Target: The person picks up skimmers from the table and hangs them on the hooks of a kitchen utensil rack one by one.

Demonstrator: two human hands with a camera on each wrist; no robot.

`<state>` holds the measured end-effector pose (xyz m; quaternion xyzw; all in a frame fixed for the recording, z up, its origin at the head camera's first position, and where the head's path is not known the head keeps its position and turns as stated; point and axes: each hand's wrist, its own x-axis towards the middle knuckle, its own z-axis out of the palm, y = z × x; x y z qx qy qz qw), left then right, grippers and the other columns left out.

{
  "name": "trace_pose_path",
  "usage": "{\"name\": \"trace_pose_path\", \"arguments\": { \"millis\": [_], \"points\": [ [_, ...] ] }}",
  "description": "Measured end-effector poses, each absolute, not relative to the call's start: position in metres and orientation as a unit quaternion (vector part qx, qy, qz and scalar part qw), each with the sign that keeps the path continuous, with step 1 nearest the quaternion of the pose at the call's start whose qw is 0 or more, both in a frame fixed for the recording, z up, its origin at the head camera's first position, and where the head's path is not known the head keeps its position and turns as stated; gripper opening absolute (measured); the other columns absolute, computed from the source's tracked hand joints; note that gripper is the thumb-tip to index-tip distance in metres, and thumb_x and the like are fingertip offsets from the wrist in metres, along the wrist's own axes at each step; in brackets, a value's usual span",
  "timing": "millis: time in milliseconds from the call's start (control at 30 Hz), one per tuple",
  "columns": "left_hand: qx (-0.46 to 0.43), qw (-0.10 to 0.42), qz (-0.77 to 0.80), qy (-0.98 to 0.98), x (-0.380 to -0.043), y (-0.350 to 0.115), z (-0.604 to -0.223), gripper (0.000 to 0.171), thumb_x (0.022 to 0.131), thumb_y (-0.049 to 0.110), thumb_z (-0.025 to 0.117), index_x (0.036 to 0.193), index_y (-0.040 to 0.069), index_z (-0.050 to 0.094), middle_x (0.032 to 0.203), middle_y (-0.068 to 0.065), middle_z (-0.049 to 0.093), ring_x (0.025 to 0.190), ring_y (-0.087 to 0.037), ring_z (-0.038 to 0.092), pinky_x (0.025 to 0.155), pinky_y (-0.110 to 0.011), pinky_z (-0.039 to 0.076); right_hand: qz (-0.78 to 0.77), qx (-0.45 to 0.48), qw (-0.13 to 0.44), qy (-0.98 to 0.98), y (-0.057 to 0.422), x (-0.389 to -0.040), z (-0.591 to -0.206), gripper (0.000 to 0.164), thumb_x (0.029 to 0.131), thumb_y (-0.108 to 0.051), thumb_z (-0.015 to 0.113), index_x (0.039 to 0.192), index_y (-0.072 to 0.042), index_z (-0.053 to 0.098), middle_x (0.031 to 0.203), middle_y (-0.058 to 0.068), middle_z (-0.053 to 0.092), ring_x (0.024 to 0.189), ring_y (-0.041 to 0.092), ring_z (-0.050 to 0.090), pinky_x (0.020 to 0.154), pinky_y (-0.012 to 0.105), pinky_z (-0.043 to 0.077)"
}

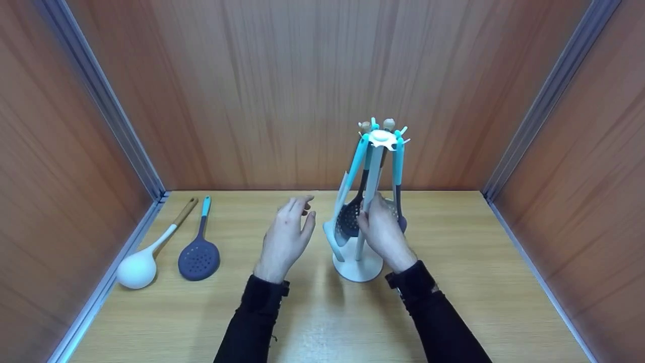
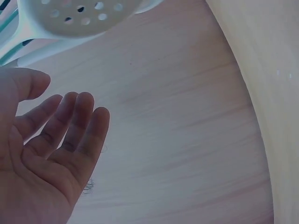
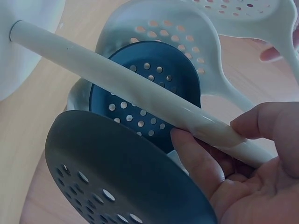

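Note:
A white utensil stand (image 1: pixel 347 272) with a round base and turquoise-handled utensils hung about its top is right of centre in the head view. My right hand (image 1: pixel 385 232) grips its upright pole (image 3: pixel 140 88), thumb on one side and fingers on the other. Around the pole hang a dark blue skimmer (image 3: pixel 126 60), a dark slotted utensil (image 3: pixel 117 158) and a pale perforated one (image 3: pixel 159 14). Left of the stand, my left hand (image 1: pixel 286 237) is in the air, holding nothing, fingers loosely bent. A white perforated head (image 2: pixel 79 23) hangs beyond its fingertips in the left wrist view.
On the wooden tabletop (image 1: pixel 453 302) at the left lie a white ladle (image 1: pixel 137 269) with a wooden handle and a dark slotted turner (image 1: pixel 199 259) with a turquoise handle. Wood-grain panels (image 1: pixel 302 91) enclose the back and both sides.

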<state>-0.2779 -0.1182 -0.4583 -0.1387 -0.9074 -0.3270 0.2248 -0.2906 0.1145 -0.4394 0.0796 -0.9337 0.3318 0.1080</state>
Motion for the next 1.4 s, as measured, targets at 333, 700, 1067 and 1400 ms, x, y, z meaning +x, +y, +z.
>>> {"name": "trace_pose_path", "arguments": {
  "millis": [333,700,1067,1400],
  "points": [
    [-0.119,0.203,-0.324,-0.916,-0.29,-0.138,-0.466,0.037,0.108,0.025,0.059,0.143,0.016,0.06,0.12,-0.005,0.071,0.112,-0.024,0.071,0.081,-0.036,0.063,0.328,0.095,0.113,-0.933,0.118,-0.291,-0.439,0.033,0.104,-0.01,0.058,0.136,-0.005,0.047,0.11,0.009,0.063,0.104,0.027,0.07,0.086,0.04,0.064],
    [-0.099,0.206,-0.306,-0.924,-0.309,-0.173,-0.465,0.037,0.106,0.023,0.061,0.141,0.013,0.062,0.12,-0.01,0.072,0.111,-0.028,0.073,0.087,-0.044,0.062,0.327,0.1,0.122,-0.932,0.119,-0.29,-0.438,0.033,0.101,-0.009,0.064,0.131,-0.005,0.049,0.109,0.01,0.064,0.104,0.027,0.069,0.086,0.041,0.064],
    [-0.06,0.174,-0.282,-0.942,-0.321,-0.197,-0.475,0.037,0.107,0.024,0.059,0.141,0.011,0.062,0.126,-0.014,0.072,0.112,-0.031,0.071,0.087,-0.049,0.062,0.315,0.094,0.11,-0.938,0.12,-0.289,-0.439,0.045,0.101,-0.007,0.066,0.141,-0.003,0.046,0.116,0.014,0.064,0.114,0.032,0.068,0.092,0.042,0.064],
    [-0.013,0.167,-0.26,-0.951,-0.327,-0.222,-0.489,0.037,0.105,0.02,0.059,0.139,0.005,0.062,0.126,-0.019,0.07,0.11,-0.039,0.071,0.088,-0.054,0.061,0.323,0.079,0.104,-0.937,0.122,-0.287,-0.437,0.033,0.1,-0.009,0.07,0.13,-0.006,0.056,0.112,0.014,0.07,0.107,0.029,0.073,0.086,0.04,0.065]
  ]
}}
